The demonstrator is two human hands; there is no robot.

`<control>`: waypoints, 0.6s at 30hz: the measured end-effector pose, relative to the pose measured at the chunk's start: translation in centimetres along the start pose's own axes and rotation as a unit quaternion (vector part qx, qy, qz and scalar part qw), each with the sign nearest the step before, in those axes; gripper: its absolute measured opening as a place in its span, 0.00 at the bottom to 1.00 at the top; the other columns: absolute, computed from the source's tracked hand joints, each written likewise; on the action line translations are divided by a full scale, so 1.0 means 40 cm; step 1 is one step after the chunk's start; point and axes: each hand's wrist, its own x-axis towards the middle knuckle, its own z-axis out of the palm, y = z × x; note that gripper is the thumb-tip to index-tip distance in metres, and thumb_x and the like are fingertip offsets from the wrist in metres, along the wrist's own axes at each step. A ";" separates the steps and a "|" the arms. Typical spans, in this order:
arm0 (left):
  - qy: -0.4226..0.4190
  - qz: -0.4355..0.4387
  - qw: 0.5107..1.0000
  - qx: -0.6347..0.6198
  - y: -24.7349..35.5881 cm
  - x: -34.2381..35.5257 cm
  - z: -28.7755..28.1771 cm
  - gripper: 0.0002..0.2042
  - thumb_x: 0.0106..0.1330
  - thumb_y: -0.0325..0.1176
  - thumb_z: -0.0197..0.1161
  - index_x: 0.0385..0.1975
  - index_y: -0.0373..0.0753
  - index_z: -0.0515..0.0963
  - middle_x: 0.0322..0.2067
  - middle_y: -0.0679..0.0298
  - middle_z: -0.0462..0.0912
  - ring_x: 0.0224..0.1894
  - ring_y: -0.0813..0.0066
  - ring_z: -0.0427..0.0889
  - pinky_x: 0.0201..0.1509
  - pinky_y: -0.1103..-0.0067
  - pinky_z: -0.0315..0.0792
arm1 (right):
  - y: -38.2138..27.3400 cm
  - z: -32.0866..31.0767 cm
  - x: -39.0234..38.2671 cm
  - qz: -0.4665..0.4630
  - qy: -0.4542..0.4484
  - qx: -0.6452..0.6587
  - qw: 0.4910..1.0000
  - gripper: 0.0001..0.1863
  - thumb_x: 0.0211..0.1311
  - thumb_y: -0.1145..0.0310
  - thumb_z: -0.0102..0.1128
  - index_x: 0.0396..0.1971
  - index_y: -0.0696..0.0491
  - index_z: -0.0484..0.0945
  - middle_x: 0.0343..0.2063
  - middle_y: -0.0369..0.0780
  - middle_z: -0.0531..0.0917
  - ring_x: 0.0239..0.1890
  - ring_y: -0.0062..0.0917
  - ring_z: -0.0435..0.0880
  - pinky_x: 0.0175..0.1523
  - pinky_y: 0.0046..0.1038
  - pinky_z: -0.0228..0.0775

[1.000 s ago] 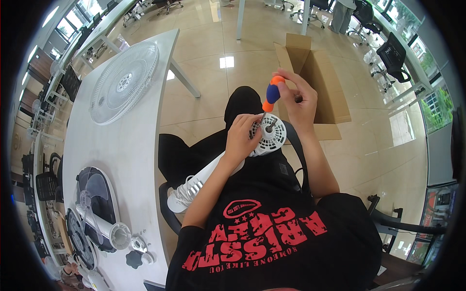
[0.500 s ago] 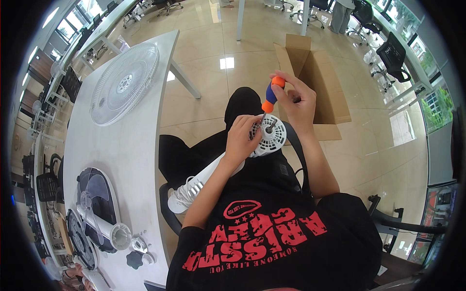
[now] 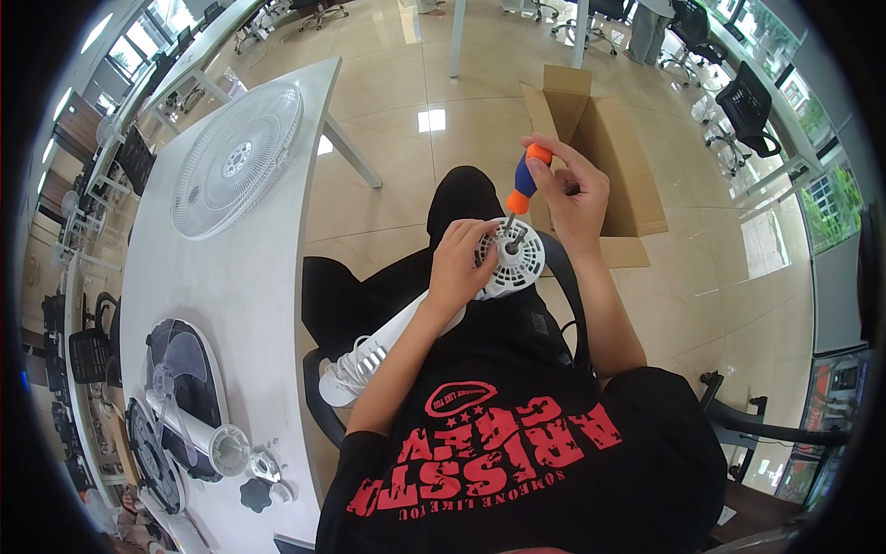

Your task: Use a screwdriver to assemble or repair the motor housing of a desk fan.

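In my lap rests a round white slotted fan motor housing (image 3: 527, 270) with a metal shaft standing up from its middle. My left hand (image 3: 457, 265) grips its left side, fingers curled at the slotted face. My right hand (image 3: 574, 192) holds an orange-and-blue screwdriver (image 3: 525, 178) by the top of its handle, between thumb and fingers. The screwdriver leans to the right, its shank reaching down to the housing's far left part beside my left fingertips. Whether the tip sits in a screw is too small to tell.
On the white table (image 3: 268, 305) at left lie a round fan grille (image 3: 237, 159), clear fan blades (image 3: 180, 355), a dark base part (image 3: 210, 392) and a dark knob (image 3: 256, 496). Beyond my right hand an open cardboard box (image 3: 628, 166) stands on the tiled floor. Office chairs (image 3: 746, 109) stand farther off.
The screwdriver's handle and my right hand have shifted slightly to the right, so the screwdriver leans more. My left hand and the housing stay in place.
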 end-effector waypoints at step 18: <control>0.008 0.011 1.000 0.000 0.002 0.002 0.000 0.18 0.60 0.23 0.67 0.51 0.34 0.81 0.45 0.56 0.85 0.51 0.57 0.82 0.57 0.67 0.76 | 0.010 0.011 -0.007 0.000 -0.009 -0.009 1.000 0.13 0.63 0.70 0.72 0.47 0.53 0.89 0.36 0.31 0.91 0.17 0.06 0.58 0.23 0.16 0.48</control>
